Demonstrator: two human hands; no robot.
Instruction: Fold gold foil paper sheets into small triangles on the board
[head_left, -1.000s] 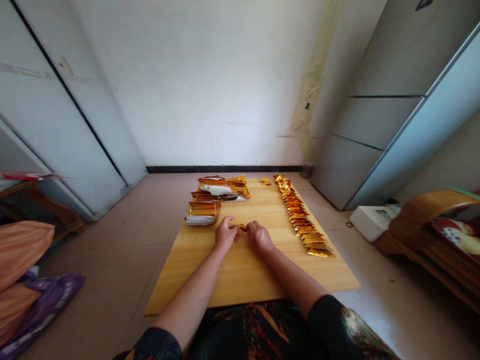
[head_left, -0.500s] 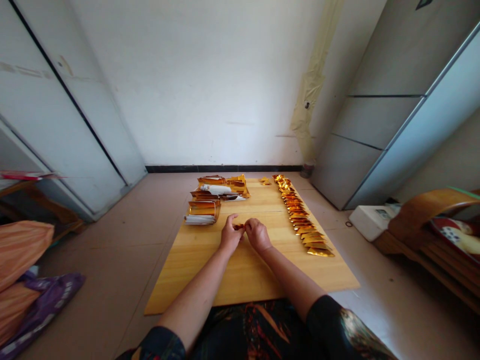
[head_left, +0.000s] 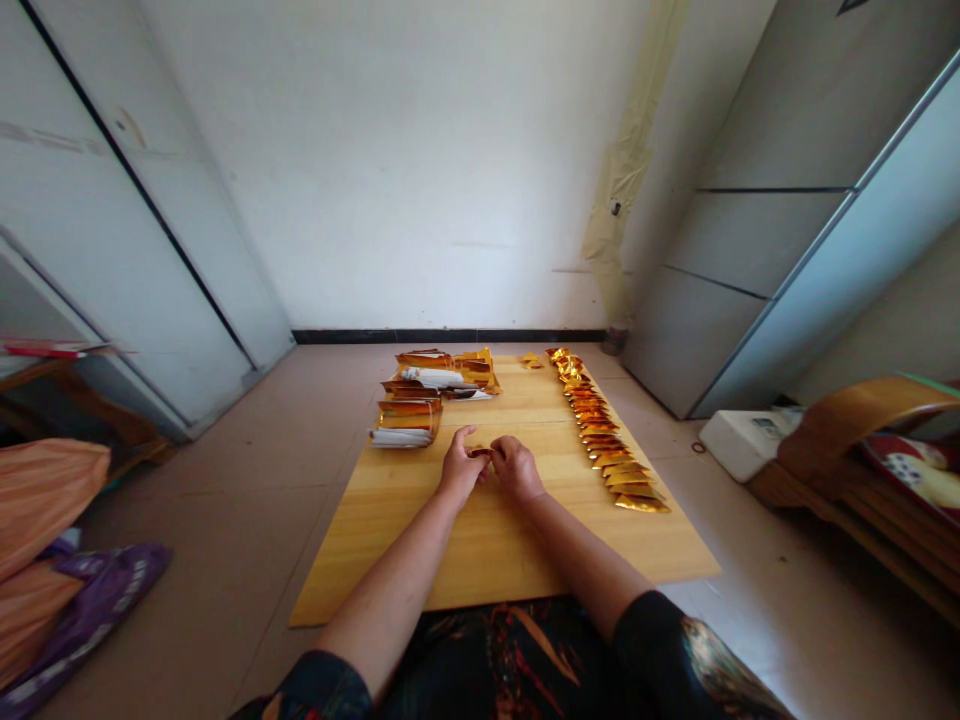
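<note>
Over the middle of the wooden board (head_left: 390, 560), my two hands meet around a small piece of gold-brown foil paper (head_left: 478, 453). My left hand (head_left: 460, 468) holds its left part between thumb and fingers. The right end is pinched by my right hand (head_left: 516, 468), whose fingers partly hide it. To the right runs a long overlapping row of folded gold foil pieces (head_left: 600, 430). Beyond my left hand lies a banded stack of gold and white sheets (head_left: 406, 422). More gold sheets (head_left: 472, 370) and a white roll or packet (head_left: 431, 378) sit behind that stack.
A small gold foil piece (head_left: 532, 361) lies at the board's far edge. A white wall (head_left: 435, 180) stands ahead, a grey refrigerator (head_left: 750, 240) at the right. Orange and purple bags (head_left: 97, 610) are on the floor at left, a wooden seat (head_left: 847, 470) at right.
The foil between my hands shows a little more of its surface, as though turned or opened slightly. Both hands stay in nearly the same place.
</note>
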